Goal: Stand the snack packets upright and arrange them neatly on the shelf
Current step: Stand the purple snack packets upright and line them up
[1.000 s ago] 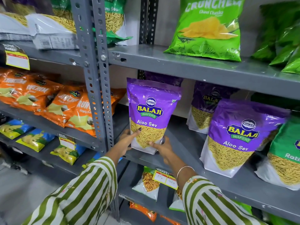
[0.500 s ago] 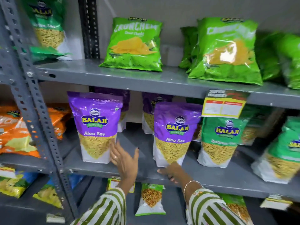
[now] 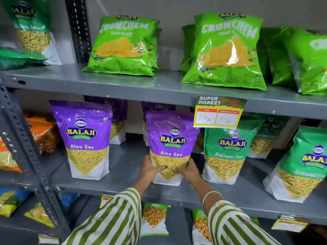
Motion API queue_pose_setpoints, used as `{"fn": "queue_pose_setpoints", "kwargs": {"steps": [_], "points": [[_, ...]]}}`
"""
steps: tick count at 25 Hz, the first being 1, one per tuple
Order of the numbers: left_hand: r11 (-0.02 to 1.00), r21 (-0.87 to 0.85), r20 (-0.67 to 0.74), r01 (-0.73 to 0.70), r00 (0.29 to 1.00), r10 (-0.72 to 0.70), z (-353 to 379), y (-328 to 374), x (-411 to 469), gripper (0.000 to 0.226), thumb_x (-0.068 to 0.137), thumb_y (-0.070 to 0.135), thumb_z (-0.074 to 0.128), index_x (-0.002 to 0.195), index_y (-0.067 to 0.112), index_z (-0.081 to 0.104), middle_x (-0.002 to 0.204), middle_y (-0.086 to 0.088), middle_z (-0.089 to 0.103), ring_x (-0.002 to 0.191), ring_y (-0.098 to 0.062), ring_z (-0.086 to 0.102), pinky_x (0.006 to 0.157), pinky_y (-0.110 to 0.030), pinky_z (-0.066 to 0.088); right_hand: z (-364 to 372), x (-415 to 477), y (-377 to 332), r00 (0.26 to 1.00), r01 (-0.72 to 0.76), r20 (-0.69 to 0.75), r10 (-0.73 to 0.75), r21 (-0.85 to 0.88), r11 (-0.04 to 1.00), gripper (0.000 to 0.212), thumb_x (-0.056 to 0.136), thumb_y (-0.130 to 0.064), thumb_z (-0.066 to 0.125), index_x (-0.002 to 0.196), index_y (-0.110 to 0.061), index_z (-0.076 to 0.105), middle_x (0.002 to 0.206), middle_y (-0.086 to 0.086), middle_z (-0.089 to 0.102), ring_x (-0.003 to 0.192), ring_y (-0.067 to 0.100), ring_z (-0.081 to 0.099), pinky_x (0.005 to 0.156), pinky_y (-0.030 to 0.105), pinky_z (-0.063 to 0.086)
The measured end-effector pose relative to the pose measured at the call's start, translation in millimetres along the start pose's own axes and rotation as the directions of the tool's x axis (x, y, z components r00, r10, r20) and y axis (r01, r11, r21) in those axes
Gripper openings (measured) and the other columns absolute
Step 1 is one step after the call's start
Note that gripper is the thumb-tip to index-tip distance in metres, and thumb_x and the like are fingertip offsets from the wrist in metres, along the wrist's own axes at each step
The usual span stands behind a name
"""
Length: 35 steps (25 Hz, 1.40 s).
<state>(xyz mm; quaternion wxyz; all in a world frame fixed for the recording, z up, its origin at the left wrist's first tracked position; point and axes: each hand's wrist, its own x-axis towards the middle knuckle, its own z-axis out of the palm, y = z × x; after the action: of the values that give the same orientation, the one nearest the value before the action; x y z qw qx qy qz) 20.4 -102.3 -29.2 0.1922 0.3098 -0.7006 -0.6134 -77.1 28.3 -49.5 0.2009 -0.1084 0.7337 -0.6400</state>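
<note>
On the grey middle shelf (image 3: pixel 123 184) a purple Aloo Sev packet (image 3: pixel 172 138) stands upright at the centre. My left hand (image 3: pixel 150 169) grips its lower left side and my right hand (image 3: pixel 188 171) grips its lower right side, thumbs across the front. Another purple Aloo Sev packet (image 3: pixel 85 137) stands upright to the left, untouched. Two more purple packets (image 3: pixel 118 119) stand behind, partly hidden. To the right stand green Ratlami Sev packets (image 3: pixel 228 151), and one (image 3: pixel 304 163) at the far right leans left.
Green Crunchem chip bags (image 3: pixel 123 46) lean on the upper shelf (image 3: pixel 159 89). A yellow price tag (image 3: pixel 218 112) hangs from its edge. A perforated steel upright (image 3: pixel 26 144) stands on the left, orange packets (image 3: pixel 42 131) beyond it. Small packets (image 3: pixel 154 218) sit on the lower shelf.
The view swung right. Both hands let go of the left Aloo Sev packet, moved right, and now hold the centre Aloo Sev packet.
</note>
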Motion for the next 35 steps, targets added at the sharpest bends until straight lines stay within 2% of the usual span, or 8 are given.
{"fn": "queue_pose_setpoints", "kwargs": {"steps": [6, 10, 14, 18, 22, 27, 32, 35], "points": [[0.995, 0.103, -0.061, 0.017, 0.998, -0.01, -45, -2, -4, 0.049, 0.065, 0.009, 0.08, 0.098, 0.013, 0.044, 0.116, -0.018, 0.064, 0.093, -0.022, 0.059, 0.087, -0.036, 0.048, 44, -26, -23, 1.0, -0.012, 0.011, 0.013, -0.093, 0.996, 0.084, 0.055, -0.012, 0.086, 0.126, -0.005, 0.043, 0.127, 0.015, 0.06, 0.117, 0.032, 0.057, 0.1, 0.05, 0.046], [0.991, 0.131, -0.069, 0.024, 0.998, -0.015, -70, -3, -3, 0.054, 0.064, 0.009, 0.081, 0.105, 0.009, 0.047, 0.119, -0.018, 0.063, 0.104, -0.029, 0.062, 0.09, -0.038, 0.049, 62, -36, -29, 0.999, 0.007, 0.053, -0.002, -0.089, 0.996, 0.093, 0.05, -0.017, 0.087, 0.129, -0.003, 0.04, 0.13, 0.016, 0.058, 0.117, 0.032, 0.057, 0.099, 0.047, 0.048], [0.987, -0.098, -0.059, -0.124, 0.991, 0.118, -85, 36, -3, 0.042, 0.073, 0.001, 0.073, 0.11, 0.004, 0.052, 0.096, -0.005, 0.066, 0.084, -0.017, 0.058, 0.07, -0.017, 0.052, 51, -44, -62, 0.988, 0.036, 0.148, -0.047, 0.075, 0.997, 0.071, 0.065, -0.011, 0.08, 0.126, -0.001, 0.044, 0.124, 0.016, 0.062, 0.097, 0.023, 0.062, 0.065, 0.018, 0.055], [0.913, -0.358, -0.127, -0.195, 0.979, 0.159, -104, 96, 21, 0.013, 0.082, 0.008, 0.064, 0.075, 0.018, 0.06, 0.053, 0.013, 0.065, 0.053, -0.006, 0.058, 0.05, -0.017, 0.045, 37, -47, -135, 0.986, 0.113, 0.063, -0.156, 0.441, 0.89, 0.008, 0.086, -0.01, 0.06, 0.09, -0.017, 0.061, 0.066, -0.008, 0.076, 0.058, 0.008, 0.07, 0.043, 0.01, 0.049], [0.903, -0.404, -0.172, -0.15, 0.981, 0.086, -111, 121, 32, 0.026, 0.083, 0.013, 0.064, 0.062, 0.019, 0.05, 0.032, 0.011, 0.051, 0.025, 0.002, 0.043, 0.03, -0.011, 0.033, 30, -41, -179, 0.989, 0.144, -0.048, -0.137, 0.453, 0.88, 0.021, 0.087, -0.003, 0.058, 0.074, -0.02, 0.054, 0.04, -0.008, 0.064, 0.027, -0.003, 0.054, 0.029, 0.011, 0.042], [0.901, -0.423, -0.123, -0.098, 0.991, 0.05, -105, 117, 15, 0.019, 0.08, 0.025, 0.067, 0.071, 0.019, 0.052, 0.078, -0.004, 0.06, 0.066, -0.018, 0.054, 0.049, -0.022, 0.043, 30, -40, -163, 0.986, 0.16, -0.04, -0.159, 0.445, 0.881, 0.028, 0.083, -0.007, 0.064, 0.106, -0.017, 0.053, 0.073, -0.002, 0.065, 0.049, 0.005, 0.066, 0.036, 0.013, 0.048], [0.947, -0.182, 0.211, 0.265, 0.951, -0.225, -87, 40, -16, 0.033, 0.084, 0.032, 0.062, 0.11, 0.02, 0.045, 0.111, -0.004, 0.059, 0.094, -0.018, 0.051, 0.081, -0.034, 0.039, 40, -40, -83, 0.999, -0.014, 0.052, -0.003, 0.323, 0.946, 0.055, 0.079, -0.007, 0.069, 0.127, -0.005, 0.043, 0.121, 0.016, 0.062, 0.098, 0.022, 0.058, 0.073, 0.026, 0.048], [0.927, -0.181, 0.224, 0.327, 0.932, -0.285, -76, 3, -14, 0.043, 0.081, 0.03, 0.065, 0.115, 0.019, 0.042, 0.126, -0.011, 0.06, 0.095, -0.026, 0.057, 0.074, -0.037, 0.047, 53, -44, -44, 0.986, -0.135, 0.134, 0.104, 0.253, 0.958, 0.053, 0.077, 0.002, 0.069, 0.123, -0.002, 0.043, 0.106, 0.013, 0.063, 0.096, 0.024, 0.058, 0.064, 0.025, 0.046]]}}
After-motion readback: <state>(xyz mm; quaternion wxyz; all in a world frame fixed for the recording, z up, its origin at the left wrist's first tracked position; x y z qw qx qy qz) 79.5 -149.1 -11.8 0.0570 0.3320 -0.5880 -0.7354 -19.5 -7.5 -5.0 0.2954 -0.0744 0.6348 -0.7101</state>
